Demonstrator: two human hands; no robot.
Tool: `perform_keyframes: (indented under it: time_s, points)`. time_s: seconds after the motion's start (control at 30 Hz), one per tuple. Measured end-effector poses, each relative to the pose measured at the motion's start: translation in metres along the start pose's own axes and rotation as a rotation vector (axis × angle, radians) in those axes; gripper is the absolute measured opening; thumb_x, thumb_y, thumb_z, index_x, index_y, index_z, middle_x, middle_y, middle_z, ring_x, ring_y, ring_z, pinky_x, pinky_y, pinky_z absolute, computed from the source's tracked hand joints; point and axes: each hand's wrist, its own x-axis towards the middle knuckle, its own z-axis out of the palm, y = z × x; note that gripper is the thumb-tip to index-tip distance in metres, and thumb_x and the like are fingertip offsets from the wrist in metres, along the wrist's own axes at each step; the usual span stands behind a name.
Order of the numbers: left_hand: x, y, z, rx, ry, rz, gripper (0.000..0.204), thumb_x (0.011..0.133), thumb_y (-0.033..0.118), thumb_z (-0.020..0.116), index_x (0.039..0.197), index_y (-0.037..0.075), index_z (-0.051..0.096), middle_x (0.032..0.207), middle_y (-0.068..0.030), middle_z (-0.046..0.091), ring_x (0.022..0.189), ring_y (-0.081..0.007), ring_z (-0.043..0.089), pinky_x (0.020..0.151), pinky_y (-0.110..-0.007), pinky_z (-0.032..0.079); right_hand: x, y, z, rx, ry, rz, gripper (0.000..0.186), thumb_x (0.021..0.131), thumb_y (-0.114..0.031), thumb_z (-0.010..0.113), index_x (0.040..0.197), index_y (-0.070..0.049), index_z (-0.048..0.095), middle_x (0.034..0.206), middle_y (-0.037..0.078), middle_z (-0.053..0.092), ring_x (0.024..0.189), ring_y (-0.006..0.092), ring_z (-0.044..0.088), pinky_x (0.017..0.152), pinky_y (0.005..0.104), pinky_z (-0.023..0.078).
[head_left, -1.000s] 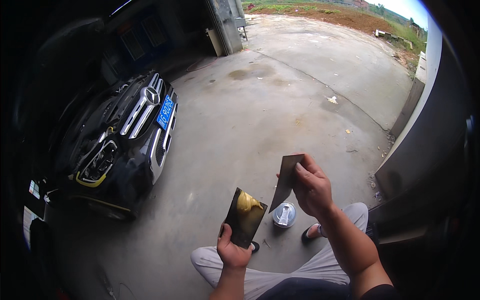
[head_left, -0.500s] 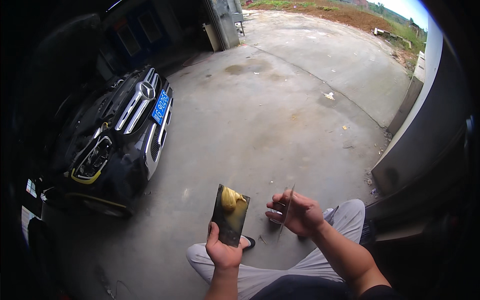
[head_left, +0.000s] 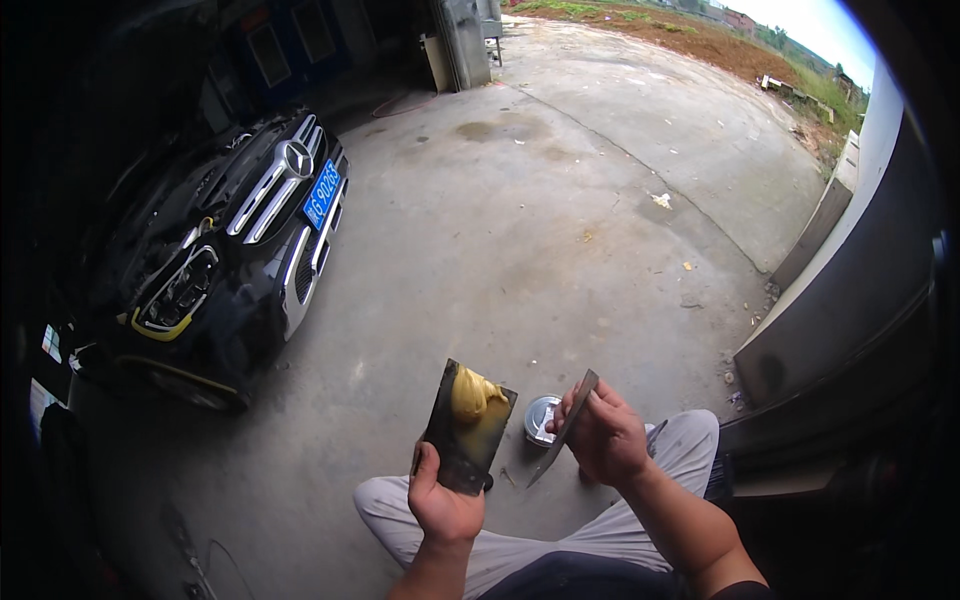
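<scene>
At six o'clock in view, your left hand grips a dark plate bearing yellow paste. At five, your right hand pinches a thin sheet, partly hiding a round tin.

I see golden-yellow paste on the near-black broad plate, fading into a smoky olive smear below it. The thin blade reads dark grey-brown to me, the can silvery grey with white on top. I get pale grey trousers, mottled grey concrete stained brown, and a glossy black car with silver grille bars, yellow edging and a blue number plate lettered white.
</scene>
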Motion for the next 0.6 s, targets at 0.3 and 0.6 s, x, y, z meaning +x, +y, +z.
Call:
perform_keyframes:
  time_s: [0.3,0.6]
  points:
    - [-0.017,-0.016,0.002,0.002,-0.022,-0.074,0.041,0.098,0.02,0.047,0.13,-0.005,0.048,0.132,-0.017,0.054,0.123,-0.0305,0.052,0.107,-0.045,0.038,0.033,0.003,0.001,-0.446,-0.148,-0.155,0.032,0.101,-0.018,0.044,0.129,-0.003,0.044,0.092,0.001,0.054,0.084,0.0081,0.051,0.075,0.0237,0.044]
    - [-0.01,-0.002,-0.029,-0.027,-0.065,-0.071,0.046,0.096,0.025,0.05,0.133,-0.002,0.048,0.133,-0.0158,0.054,0.124,-0.0316,0.051,0.106,-0.046,0.038,0.024,0.022,-0.041,-0.114,0.121,-0.134,0.022,0.102,-0.013,0.042,0.119,-0.004,0.052,0.114,0.006,0.062,0.104,0.0143,0.059,0.092,0.0296,0.047]
